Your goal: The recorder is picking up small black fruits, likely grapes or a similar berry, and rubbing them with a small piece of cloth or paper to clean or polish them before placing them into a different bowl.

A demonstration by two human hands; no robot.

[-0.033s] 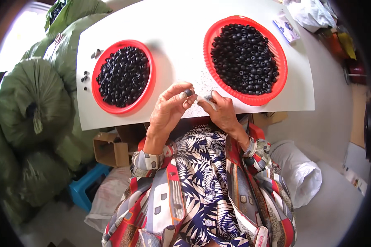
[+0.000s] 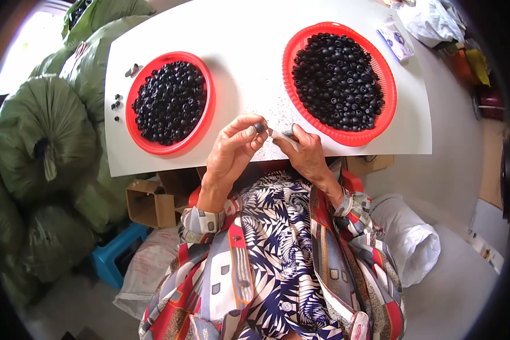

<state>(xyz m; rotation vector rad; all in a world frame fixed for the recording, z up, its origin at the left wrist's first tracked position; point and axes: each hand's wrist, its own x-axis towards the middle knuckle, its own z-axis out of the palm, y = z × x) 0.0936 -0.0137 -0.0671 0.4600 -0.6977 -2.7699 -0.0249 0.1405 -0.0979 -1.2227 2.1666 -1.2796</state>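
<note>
**One black piece pinched between both hands, above the worktop's near edge**

The left hand (image 2: 232, 150) has its fingers (image 2: 249, 133) closed on a small black piece (image 2: 259, 127), a round, bead-like bit held at the very tips. Just to the right of it, the right hand (image 2: 306, 153) has its fingers closed round a slim pale tool (image 2: 275, 134). The tool's tip points at the piece and lies touching or nearly touching it; what kind of tool it is cannot be made out. A second dark bit seems to sit against the right thumb, too small to tell.

Both hands hang over the white worktop (image 2: 243, 62). Beyond the left fingers and off to their left lies a red basket (image 2: 129, 113) of like black pieces; beyond the right fingers lies a larger red basket (image 2: 392, 96), filled fuller. Neither hand touches a basket.

A few loose pieces (image 2: 117, 105) lie on the worktop left of the smaller basket. Further left, off the worktop, stand green sacks (image 2: 39, 130) – and below the left wrist, a cardboard box (image 2: 150, 204).
</note>
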